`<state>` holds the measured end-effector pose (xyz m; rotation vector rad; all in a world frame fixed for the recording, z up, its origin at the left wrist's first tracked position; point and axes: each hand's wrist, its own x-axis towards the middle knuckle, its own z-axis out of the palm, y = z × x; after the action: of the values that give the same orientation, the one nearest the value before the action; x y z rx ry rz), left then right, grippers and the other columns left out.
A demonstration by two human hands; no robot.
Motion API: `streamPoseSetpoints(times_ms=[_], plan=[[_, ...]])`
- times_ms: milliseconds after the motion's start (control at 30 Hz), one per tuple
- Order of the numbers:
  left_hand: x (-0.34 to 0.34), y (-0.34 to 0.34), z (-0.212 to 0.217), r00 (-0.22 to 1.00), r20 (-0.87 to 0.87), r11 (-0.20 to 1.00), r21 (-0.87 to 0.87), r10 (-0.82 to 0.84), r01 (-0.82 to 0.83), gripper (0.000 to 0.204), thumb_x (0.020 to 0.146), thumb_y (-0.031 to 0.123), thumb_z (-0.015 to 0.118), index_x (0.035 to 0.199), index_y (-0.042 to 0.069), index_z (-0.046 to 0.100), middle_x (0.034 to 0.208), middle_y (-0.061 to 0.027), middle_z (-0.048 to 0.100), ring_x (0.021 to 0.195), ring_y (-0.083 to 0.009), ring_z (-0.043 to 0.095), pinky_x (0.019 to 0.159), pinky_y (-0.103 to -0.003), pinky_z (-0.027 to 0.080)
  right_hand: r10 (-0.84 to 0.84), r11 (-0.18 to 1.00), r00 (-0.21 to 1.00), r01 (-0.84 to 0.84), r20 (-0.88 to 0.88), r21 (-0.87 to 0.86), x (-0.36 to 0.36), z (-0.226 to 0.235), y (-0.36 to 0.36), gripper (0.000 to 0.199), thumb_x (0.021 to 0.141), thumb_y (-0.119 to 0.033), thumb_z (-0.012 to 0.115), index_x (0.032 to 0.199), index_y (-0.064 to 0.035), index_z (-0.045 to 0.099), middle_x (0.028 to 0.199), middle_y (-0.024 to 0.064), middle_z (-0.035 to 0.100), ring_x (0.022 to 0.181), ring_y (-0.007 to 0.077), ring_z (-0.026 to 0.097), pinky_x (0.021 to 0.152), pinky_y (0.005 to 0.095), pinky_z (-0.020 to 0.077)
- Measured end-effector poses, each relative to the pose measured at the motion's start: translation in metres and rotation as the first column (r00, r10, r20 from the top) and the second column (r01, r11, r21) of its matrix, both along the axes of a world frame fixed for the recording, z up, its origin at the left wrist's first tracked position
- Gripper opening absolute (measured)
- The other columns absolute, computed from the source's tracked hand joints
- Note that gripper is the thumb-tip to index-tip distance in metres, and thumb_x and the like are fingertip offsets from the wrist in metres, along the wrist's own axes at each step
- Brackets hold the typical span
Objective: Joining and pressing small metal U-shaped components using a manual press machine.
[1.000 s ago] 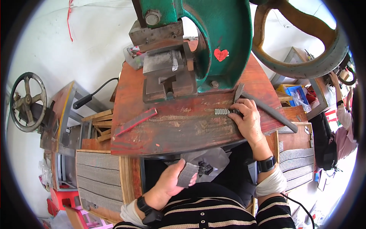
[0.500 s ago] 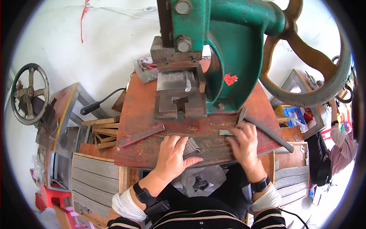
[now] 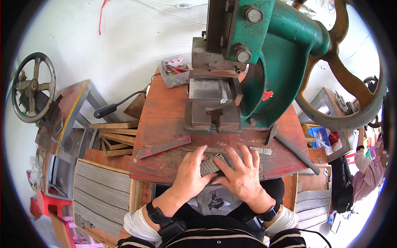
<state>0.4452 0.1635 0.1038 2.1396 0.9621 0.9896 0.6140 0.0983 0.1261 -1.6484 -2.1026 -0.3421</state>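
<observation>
A small block of ridged grey metal pieces point(image 3: 211, 164) lies near the front edge of the red-brown tabletop. From its left side my left hand point(image 3: 188, 177) grips it between thumb and fingers. My right hand point(image 3: 243, 177) presses against its right side with index finger and thumb, the other fingers stretched forward. Just beyond those fingers rests a short row of toothed metal pieces point(image 3: 260, 151). A red-edged flat bar point(image 3: 165, 147) lies to the left, and a hammer point(image 3: 292, 149) to the right.
The green hand press point(image 3: 285, 78) rises at the back, with a metal die block point(image 3: 215, 115) on its base. A clear tray of tools point(image 3: 173, 72) stands behind left. Trays of ridged strips flank the table, left point(image 3: 101, 194) and right point(image 3: 312, 206). A person's sleeve point(image 3: 368, 165) shows far right.
My right hand has left the short toothed row and come left to the ridged block, which my left hand now grips. The view has shifted, so the press appears farther right.
</observation>
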Motion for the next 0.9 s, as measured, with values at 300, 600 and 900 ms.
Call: streamPoseSetpoints(times_ms=[300,600,900], plan=[[-0.001,0.001,-0.002,1.0,0.016,1.0,-0.017,-0.013,0.014,0.08,0.059,0.004,0.084,0.129,0.002,0.045,0.102,-0.0148,0.061,0.096,-0.0328,0.058,0.085,-0.042,0.049,-0.025,1.0,0.998,0.023,0.066,0.02,0.003,-0.002,-0.001,0.064,0.062,-0.055,0.068,0.116,-0.0208,0.067,0.128,0.01,0.051,0.121,0.0355,0.043,0.097,0.0523,0.0323],[0.0,0.004,0.001,1.0,-0.001,0.999,0.051,-0.011,0.011,0.075,0.062,0.004,0.081,0.13,0.004,0.048,0.102,-0.0149,0.061,0.093,-0.03,0.062,0.081,-0.039,0.052,0.04,0.998,0.999,-0.038,0.036,-0.058,-0.004,-0.001,0.0,0.072,0.06,-0.063,0.065,0.121,-0.0254,0.064,0.133,0.011,0.047,0.124,0.0368,0.039,0.098,0.0557,0.0298],[0.0,0.0,-0.001,1.0,-0.006,0.998,0.06,0.012,-0.012,0.086,0.061,0.005,0.084,0.137,0.005,0.042,0.101,-0.0158,0.061,0.092,-0.0293,0.062,0.08,-0.038,0.051,0.224,0.969,0.974,-0.226,-0.033,-0.1,0.004,0.001,0.007,0.072,0.056,-0.062,0.069,0.121,-0.0293,0.065,0.134,0.0102,0.046,0.125,0.0374,0.039,0.096,0.0558,0.0309]])
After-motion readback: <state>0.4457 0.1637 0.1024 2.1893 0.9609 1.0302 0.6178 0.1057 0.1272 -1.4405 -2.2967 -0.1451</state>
